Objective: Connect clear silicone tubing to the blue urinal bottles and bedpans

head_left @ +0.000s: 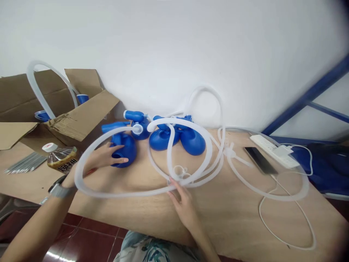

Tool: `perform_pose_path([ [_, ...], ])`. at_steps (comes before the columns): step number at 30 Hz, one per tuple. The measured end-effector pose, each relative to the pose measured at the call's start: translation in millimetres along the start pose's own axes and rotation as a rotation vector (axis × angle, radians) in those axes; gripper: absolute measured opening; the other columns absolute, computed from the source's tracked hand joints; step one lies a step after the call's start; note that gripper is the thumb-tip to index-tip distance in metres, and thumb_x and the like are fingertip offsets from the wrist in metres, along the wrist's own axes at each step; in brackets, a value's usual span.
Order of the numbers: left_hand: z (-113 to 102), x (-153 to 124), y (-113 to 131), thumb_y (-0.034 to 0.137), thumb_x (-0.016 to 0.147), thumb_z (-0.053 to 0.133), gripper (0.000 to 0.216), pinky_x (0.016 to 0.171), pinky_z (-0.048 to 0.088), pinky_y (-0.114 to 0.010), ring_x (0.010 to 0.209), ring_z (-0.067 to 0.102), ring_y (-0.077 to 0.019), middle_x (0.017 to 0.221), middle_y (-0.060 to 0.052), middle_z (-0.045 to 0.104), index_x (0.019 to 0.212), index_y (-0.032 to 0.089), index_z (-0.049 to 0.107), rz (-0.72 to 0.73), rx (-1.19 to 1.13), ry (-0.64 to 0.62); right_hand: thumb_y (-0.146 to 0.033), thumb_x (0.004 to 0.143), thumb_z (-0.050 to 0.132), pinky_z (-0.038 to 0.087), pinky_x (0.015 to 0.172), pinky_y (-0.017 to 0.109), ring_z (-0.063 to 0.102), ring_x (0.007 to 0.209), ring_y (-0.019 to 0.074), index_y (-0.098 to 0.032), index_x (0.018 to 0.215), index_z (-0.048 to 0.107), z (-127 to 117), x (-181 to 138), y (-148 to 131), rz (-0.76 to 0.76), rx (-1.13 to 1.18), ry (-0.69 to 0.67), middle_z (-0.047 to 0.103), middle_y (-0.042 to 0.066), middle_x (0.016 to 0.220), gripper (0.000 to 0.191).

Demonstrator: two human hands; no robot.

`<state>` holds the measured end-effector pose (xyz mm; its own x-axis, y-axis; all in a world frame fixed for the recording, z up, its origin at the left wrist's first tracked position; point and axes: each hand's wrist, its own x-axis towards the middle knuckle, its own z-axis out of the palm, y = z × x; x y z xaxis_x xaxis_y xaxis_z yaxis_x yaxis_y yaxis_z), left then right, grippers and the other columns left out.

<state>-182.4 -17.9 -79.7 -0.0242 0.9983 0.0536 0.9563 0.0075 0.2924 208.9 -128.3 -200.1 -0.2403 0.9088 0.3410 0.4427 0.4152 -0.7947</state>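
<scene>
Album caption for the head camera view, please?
Left hand on a blue container, right hand at a pale hose.

The blue containers [193, 142] were moulded in smooth, glossy plastic; the hose [117, 195] was formed of translucent plastic. The box [81, 122] was made of matt cardboard. A smooth wood-like finish was shown by the bench [218, 218]; a metallic sheen was borne by the rods [28, 163]. The floor [87, 240] was covered with glossy tiles.

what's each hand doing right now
Left hand: open, spread at the blue bottle; firm grip can't be told.
Right hand: closed, holding the white tube.
</scene>
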Motion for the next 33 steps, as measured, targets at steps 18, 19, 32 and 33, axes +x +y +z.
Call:
perform_pose_path([
  [18,7,-87,74,0.024,0.101,0.066,0.024,0.085,0.062,-0.031,0.095,0.077,-0.0207,0.108,-0.003,0.079,0.123,0.029,0.073,0.712,-0.350,0.246,-0.023,0.105,0.051,0.050,0.112,0.056,0.057,0.139,0.0345,-0.024,0.168,0.026,-26,3,15,-0.232,-0.674,-0.178,0.057,0.018,0.154,0.068],
  [19,9,-83,71,0.021,0.099,0.068,0.024,0.086,0.061,-0.034,0.094,0.076,-0.0215,0.106,-0.004,0.078,0.121,0.028,0.073,0.660,-0.288,0.416,-0.024,0.105,0.051,0.049,0.113,0.056,0.054,0.142,0.0350,-0.023,0.169,0.021,-29,4,15,-0.214,-0.687,-0.166,0.055,0.018,0.156,0.071],
  [32,31,-61,47,0.048,0.096,0.071,0.063,0.111,0.054,-0.052,0.131,0.064,-0.0366,0.148,-0.012,0.061,0.152,0.026,0.052,0.412,-0.173,0.490,-0.009,0.098,0.050,0.052,0.102,0.049,0.071,0.108,0.0304,-0.022,0.141,0.062,-37,4,48,-0.192,-0.837,-0.096,0.078,0.012,0.110,0.047],
  [33,32,-63,48,0.049,0.095,0.072,0.065,0.112,0.054,-0.052,0.132,0.064,-0.0365,0.150,-0.011,0.060,0.154,0.028,0.051,0.423,-0.182,0.468,-0.007,0.096,0.050,0.053,0.101,0.049,0.071,0.106,0.0303,-0.022,0.140,0.062,-37,3,49,-0.197,-0.837,-0.088,0.078,0.012,0.108,0.048],
])
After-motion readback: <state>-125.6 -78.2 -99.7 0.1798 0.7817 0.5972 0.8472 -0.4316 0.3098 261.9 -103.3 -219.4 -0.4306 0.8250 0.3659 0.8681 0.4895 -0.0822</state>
